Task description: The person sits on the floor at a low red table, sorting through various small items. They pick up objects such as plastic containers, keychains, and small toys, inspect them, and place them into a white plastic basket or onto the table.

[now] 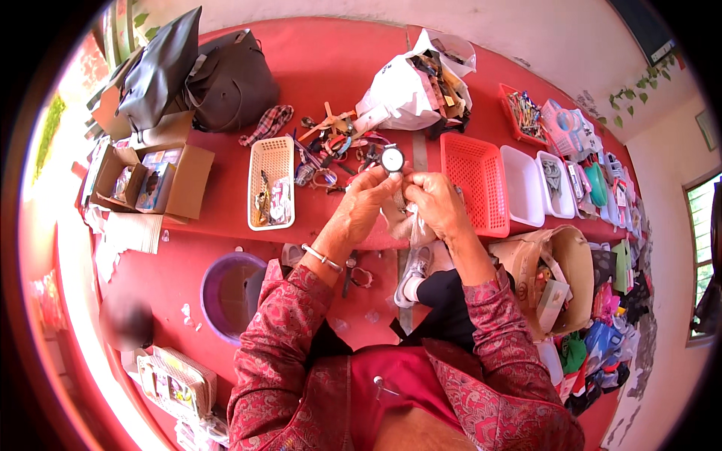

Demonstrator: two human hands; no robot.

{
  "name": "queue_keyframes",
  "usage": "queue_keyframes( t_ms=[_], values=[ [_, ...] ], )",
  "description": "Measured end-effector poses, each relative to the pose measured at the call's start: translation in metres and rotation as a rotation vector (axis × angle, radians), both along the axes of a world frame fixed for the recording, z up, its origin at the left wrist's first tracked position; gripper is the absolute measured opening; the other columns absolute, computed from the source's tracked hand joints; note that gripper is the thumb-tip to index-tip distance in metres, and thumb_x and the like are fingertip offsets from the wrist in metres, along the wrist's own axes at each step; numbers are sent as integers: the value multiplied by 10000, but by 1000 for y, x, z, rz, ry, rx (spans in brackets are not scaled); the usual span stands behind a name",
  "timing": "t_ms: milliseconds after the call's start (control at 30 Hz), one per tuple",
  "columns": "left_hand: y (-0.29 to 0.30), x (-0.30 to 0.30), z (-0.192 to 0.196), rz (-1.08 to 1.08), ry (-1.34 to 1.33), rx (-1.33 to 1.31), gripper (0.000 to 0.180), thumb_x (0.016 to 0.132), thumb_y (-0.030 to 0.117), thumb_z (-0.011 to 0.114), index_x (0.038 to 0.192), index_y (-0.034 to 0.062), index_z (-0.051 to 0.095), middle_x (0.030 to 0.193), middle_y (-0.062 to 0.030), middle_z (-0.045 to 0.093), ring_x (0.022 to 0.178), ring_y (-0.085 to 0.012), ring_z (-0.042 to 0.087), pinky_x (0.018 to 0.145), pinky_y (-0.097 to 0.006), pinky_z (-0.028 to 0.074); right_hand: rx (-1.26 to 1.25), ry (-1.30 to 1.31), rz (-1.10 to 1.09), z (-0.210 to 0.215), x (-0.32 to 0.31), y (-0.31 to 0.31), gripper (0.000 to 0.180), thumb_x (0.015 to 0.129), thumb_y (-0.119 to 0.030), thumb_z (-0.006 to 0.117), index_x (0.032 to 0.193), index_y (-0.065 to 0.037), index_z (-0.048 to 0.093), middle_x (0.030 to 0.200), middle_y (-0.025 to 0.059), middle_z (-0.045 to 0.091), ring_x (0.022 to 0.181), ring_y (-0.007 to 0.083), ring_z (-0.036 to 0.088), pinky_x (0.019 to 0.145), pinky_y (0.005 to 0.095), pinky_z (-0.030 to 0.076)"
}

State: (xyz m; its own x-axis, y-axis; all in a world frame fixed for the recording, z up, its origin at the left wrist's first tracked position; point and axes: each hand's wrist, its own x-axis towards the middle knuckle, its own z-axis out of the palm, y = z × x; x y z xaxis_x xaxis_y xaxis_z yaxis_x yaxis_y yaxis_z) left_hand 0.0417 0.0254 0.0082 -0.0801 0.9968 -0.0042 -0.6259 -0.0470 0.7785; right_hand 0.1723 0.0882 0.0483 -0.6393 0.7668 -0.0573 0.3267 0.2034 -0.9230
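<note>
— Red floor [226, 218] all over, glossy, strewn from edge to edge. And past it?

— Pale plastered wall [526, 30] along the top, curving down the right side; a green trailing vine [639, 86] against it near the corner.

— Any windows?

— One at the far right [703, 248], dark-framed, with greenery beyond the panes. Strong daylight on the left too — washed out to white along that edge [60, 225].

— Furniture?

— None to make out; only the floor and the wall.
</note>
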Motion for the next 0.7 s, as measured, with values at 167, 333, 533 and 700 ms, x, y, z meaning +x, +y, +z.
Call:
queue_keyframes(
  t_ms=[167,333,533,700],
  values=[
    [10,7,-1,37,27,-39,242,884,185,503,1032,7,576,947,-26,609,853,-104,543,794,-250,410,8,40,53,-3,12,15,214,828,-156,535,734,28,591,622,30,561,544,96,509,490,266,405],
    [18,10,2,-3,9,-202,210,890,198,490,931,11,576,878,-81,624,759,-148,588,703,-288,471,24,254,-288,28,37,49,166,840,-164,575,821,-4,615,640,-7,551,533,46,479,489,197,392],
    [15,19,-1,-317,338,-72,228,872,209,524,898,-11,579,783,-77,627,670,-127,578,573,-277,462,928,42,-101,18,5,35,86,813,-144,575,809,-60,591,664,72,595,569,214,593,514,317,455],
    [4,20,7,-238,-12,-164,188,868,167,541,967,10,573,869,-75,627,823,-171,605,739,-317,502,677,-119,-531,-1,40,84,113,820,-165,577,826,-56,603,632,90,605,586,200,619,521,317,463]
  ],
)
